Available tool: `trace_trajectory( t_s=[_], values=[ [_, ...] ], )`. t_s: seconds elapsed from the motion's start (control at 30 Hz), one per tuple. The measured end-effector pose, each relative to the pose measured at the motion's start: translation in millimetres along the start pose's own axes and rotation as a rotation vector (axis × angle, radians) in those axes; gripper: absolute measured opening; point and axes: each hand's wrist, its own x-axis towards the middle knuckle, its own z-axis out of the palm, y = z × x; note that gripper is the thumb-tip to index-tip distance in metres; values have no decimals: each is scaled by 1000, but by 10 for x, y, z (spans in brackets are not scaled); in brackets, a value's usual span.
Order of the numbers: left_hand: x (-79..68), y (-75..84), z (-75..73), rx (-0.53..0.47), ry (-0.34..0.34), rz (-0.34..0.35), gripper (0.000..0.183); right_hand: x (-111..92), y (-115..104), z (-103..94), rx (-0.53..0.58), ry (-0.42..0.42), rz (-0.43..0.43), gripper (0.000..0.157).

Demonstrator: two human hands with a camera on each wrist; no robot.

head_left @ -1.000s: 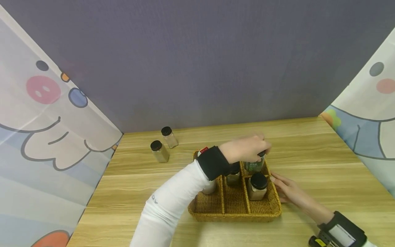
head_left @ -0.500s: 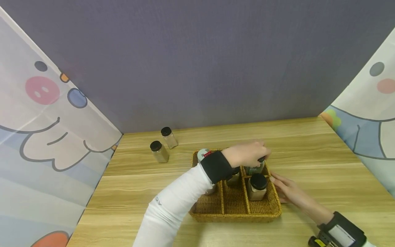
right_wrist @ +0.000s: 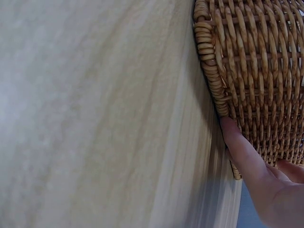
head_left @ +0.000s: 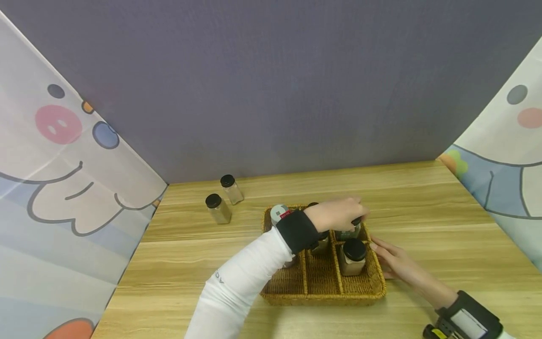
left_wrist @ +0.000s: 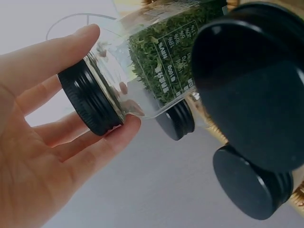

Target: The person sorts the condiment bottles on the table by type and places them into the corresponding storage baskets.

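Note:
My left hand reaches across the wicker basket to its back right compartment. Thumb and fingers pinch the black lid of a clear jar of dried green herbs; in the head view, this jar stands within that compartment, partly behind the hand. Against the basket's right outer wall rests my right hand, and the right wrist view shows its fingers extended along the weave. A black-lidded jar occupies the front right compartment.
Another black-lidded jar stands in the middle column. A white-topped container is at the basket's back left, partly hidden by the left arm. Two black-lidded jars stand on the wooden table at the left, near the grey back panel.
My left hand has sunk slightly, and the herb jar sits lower in its compartment. The left forearm shifted a little to the right, uncovering the white top. My right hand stays put.

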Motion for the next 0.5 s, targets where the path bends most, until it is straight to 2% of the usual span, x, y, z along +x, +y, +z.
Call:
trace_trajectory(
  t_s=[0.5],
  values=[
    [38,-11,114,78,29,31,24,0,3,-14,-3,-16,-2,62]
  ],
)
